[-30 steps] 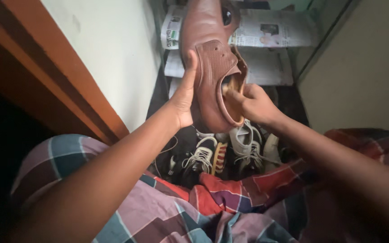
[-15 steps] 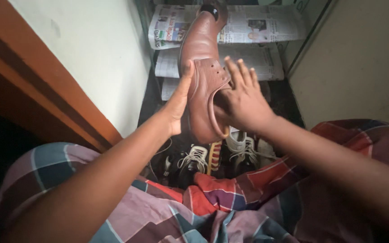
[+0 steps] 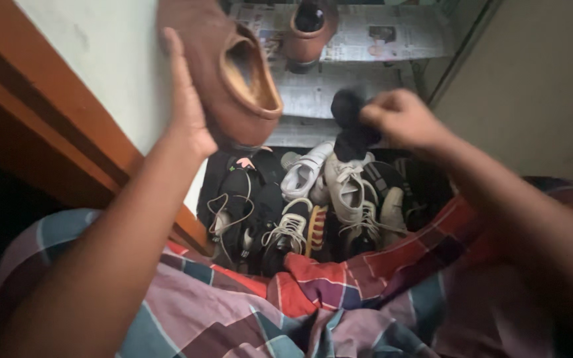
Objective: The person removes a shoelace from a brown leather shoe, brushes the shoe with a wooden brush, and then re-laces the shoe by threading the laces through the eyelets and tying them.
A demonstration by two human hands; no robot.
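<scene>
While the left hand (image 3: 190, 109) presses flat and open-fingered against the side of the brown shoe (image 3: 230, 73), tilting its mouth up, the right hand (image 3: 399, 119) is closed around a dark sock (image 3: 349, 129) beside it. Its mate (image 3: 308, 30) sits on shelves lined with newspaper (image 3: 392, 30); sneakers (image 3: 339, 189) crowd the floor below.

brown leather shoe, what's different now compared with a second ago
The right hand has come out of the brown leather shoe and now pinches a dark rolled sock beside it. The shoe has swung up and left, opening facing the camera. The left hand stays flat against its side; the sneakers on the floor are unmoved.
</scene>
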